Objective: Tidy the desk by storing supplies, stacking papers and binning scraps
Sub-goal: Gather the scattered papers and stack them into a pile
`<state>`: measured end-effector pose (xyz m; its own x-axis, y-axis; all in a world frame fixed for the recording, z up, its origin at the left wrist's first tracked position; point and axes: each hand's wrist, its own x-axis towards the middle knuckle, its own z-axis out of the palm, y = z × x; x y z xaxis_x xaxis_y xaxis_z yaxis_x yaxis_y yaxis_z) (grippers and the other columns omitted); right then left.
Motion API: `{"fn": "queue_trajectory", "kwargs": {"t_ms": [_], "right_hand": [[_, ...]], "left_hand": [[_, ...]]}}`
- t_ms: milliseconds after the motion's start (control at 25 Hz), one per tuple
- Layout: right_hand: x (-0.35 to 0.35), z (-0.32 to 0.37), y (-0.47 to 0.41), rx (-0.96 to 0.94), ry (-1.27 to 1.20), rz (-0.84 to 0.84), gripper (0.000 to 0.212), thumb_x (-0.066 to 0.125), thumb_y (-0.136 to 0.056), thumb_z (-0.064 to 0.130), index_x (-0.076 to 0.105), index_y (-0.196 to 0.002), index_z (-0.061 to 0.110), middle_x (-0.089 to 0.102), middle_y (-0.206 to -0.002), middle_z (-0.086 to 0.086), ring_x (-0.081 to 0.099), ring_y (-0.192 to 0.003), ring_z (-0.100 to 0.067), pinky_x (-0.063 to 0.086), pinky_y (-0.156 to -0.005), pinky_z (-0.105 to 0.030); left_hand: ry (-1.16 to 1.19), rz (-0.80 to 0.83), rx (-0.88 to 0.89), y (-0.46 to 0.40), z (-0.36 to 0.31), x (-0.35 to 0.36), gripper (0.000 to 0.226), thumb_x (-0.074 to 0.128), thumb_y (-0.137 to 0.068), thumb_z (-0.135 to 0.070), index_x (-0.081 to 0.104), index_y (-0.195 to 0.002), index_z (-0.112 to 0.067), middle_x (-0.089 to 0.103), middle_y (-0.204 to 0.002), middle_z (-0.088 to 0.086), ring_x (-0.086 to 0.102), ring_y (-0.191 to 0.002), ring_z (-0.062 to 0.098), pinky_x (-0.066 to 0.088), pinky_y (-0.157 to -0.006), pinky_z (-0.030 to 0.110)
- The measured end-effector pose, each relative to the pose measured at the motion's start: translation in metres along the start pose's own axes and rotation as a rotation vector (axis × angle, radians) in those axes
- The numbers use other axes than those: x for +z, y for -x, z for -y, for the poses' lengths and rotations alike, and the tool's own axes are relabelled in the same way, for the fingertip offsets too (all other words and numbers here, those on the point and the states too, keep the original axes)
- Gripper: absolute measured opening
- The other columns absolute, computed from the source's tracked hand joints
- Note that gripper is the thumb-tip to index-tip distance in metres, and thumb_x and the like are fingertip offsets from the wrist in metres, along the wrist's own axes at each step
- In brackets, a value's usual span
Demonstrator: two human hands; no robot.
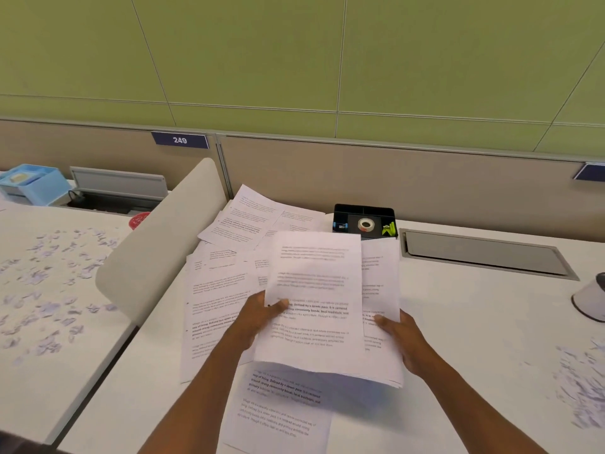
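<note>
Paper stacking in hand; loose sheets and scraps outstanding.

Left hand (258,317) and right hand (397,335) each curl fingers round the lifted stack of printed white sheets (317,303), above loose printed pages (229,257) on the white worktop (474,322). Risk: the uneven stack may fan or slip if squared hastily, in my judgement. The black compartmented organiser (364,215) holds a tape roll (365,224) and green clips (388,229); torn paper scraps (579,381) remain unbinned.

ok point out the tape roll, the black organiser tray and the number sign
white tape roll (365,224), head view, on its ring
black plastic organiser tray (363,209), head view, back wall
blue number sign (179,140), head view, on its digits
</note>
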<state>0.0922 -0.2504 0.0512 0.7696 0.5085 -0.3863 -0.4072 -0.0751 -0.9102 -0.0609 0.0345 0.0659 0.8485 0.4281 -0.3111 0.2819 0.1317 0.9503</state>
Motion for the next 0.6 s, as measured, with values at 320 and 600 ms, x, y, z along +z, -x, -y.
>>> {"fn": "queue_trajectory", "kwargs": {"t_ms": [320, 600], "right_hand": [[0.007, 0.0, 0.012, 0.003, -0.003, 0.079, 0.037, 0.047, -0.099, 0.041, 0.062, -0.125, 0.019, 0.073, -0.117, -0.006, 0.07, -0.107, -0.028, 0.055, -0.094, -0.047], [-0.008, -0.016, 0.014, -0.018, 0.057, 0.161, 0.055, 0.079, -0.075, 0.027, 0.062, -0.125, 0.012, 0.071, -0.119, -0.01, 0.07, -0.106, -0.03, 0.056, -0.092, -0.046]], "left_hand": [[0.03, 0.031, -0.041, 0.003, 0.012, 0.043, 0.056, 0.086, -0.077, -0.026, 0.062, -0.127, -0.021, 0.072, -0.121, -0.004, 0.069, -0.11, 0.014, 0.053, -0.096, 0.034], [0.065, 0.083, -0.045, 0.009, 0.015, 0.062, 0.048, 0.085, -0.078, -0.021, 0.064, -0.121, -0.018, 0.075, -0.115, 0.003, 0.074, -0.099, 0.027, 0.062, -0.081, 0.043]]}}
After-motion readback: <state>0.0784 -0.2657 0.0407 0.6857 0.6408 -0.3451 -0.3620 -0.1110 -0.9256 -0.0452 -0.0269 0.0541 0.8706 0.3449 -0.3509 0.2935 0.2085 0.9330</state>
